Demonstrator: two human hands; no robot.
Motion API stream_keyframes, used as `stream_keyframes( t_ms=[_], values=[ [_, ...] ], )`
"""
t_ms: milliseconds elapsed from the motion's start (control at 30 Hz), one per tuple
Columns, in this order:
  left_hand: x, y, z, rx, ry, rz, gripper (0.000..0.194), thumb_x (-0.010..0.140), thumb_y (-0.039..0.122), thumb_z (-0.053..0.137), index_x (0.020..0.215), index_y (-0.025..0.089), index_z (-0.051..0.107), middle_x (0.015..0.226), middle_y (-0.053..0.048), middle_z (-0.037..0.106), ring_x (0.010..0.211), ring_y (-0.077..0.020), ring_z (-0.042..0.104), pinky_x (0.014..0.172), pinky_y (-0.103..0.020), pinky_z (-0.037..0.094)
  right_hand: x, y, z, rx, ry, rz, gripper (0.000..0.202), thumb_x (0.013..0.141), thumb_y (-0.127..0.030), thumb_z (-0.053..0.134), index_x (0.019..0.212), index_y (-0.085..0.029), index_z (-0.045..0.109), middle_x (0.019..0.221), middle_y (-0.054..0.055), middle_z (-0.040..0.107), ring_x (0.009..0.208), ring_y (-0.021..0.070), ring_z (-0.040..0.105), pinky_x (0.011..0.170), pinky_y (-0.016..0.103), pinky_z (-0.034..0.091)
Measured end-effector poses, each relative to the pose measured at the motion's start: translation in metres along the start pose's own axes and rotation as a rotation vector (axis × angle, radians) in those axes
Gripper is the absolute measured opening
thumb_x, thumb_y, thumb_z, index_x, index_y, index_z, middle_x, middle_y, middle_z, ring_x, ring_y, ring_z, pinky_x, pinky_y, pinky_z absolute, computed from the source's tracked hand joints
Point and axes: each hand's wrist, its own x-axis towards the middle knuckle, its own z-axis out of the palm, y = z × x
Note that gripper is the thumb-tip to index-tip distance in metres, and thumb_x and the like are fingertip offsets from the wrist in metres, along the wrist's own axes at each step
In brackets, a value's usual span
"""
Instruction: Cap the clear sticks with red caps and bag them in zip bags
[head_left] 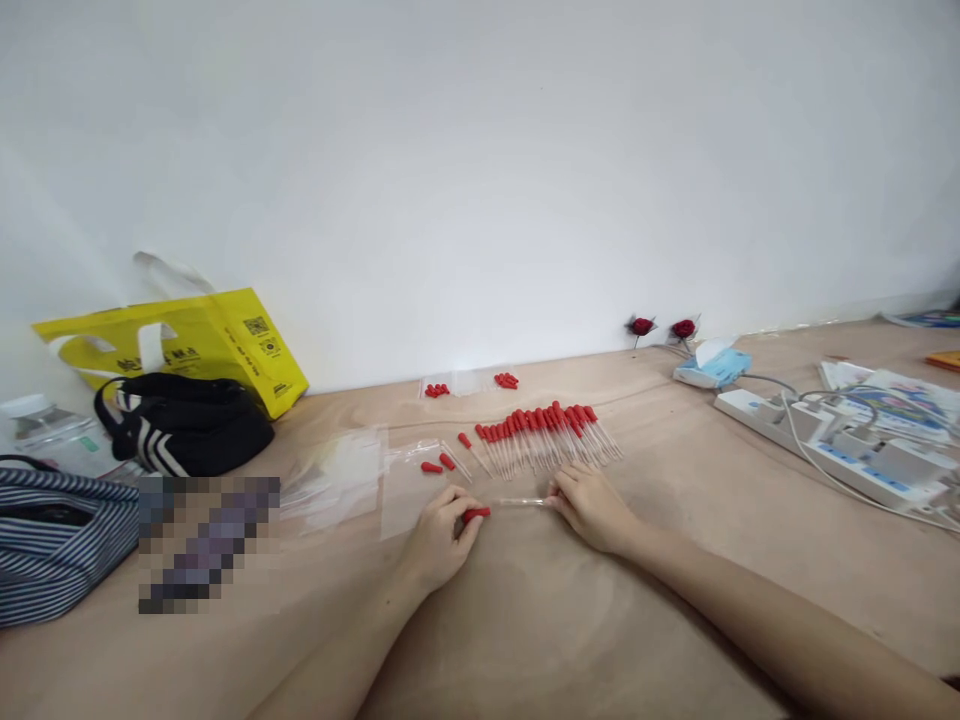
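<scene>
Where the white wall (480, 200) meets the brown tabletop (637, 620), a yellow bag (247, 340) sits tilted, well ahead and to the left of the left hand (440, 535). Striped bag (67, 540), partly out of view, far left of the same hand; black bag (206, 430) in front of the yellow one. White power strip (739, 403), plugs fitted, well right of the right hand (592, 505). Just ahead of both hands: row of red-topped droppers (536, 423), red ends pointing away. Right hand pinches one end of a clear tube (521, 502), which lies crosswise between the hands. Left hand pinches a red bulb (477, 513) between thumb and fingers, near the tube's free end but apart from it. Another bulb (431, 467) lies just ahead of the left hand.
</scene>
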Motion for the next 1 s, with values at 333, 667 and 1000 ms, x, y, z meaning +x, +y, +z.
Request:
stream_keyframes(
  t_ms=[333,667,1000],
  values=[
    [0.0,0.0,0.007,-0.028,-0.016,-0.029,0.019,0.074,0.021,0.056,0.091,0.019,0.064,0.09,-0.005,0.058,0.085,-0.0188,0.056,0.077,-0.032,0.046,0.004,0.008,-0.003,0.297,-0.02,-0.066,0.02,0.072,-0.035,0.061,0.079,-0.018,0.056,0.079,0.004,0.056,0.075,0.0155,0.049,0.067,0.027,0.037],
    [0.002,0.004,0.01,-0.087,0.004,-0.076,0.01,0.079,0.019,0.049,0.078,0.018,0.059,0.077,-0.001,0.061,0.073,-0.0155,0.057,0.066,-0.026,0.046,0.007,-0.001,0.01,0.273,0.028,0.005,0.012,0.081,-0.027,0.05,0.072,-0.019,0.052,0.073,0.002,0.058,0.072,0.0157,0.05,0.067,0.029,0.033],
    [-0.001,-0.005,0.015,-0.164,0.015,-0.084,0.019,0.083,0.027,0.046,0.095,0.019,0.059,0.088,-0.002,0.066,0.078,-0.0149,0.061,0.07,-0.025,0.048,0.002,-0.013,0.013,0.37,0.074,0.021,0.014,0.085,-0.026,0.042,0.075,-0.019,0.049,0.069,-0.001,0.058,0.062,0.0119,0.049,0.07,0.03,0.029]
  ],
)
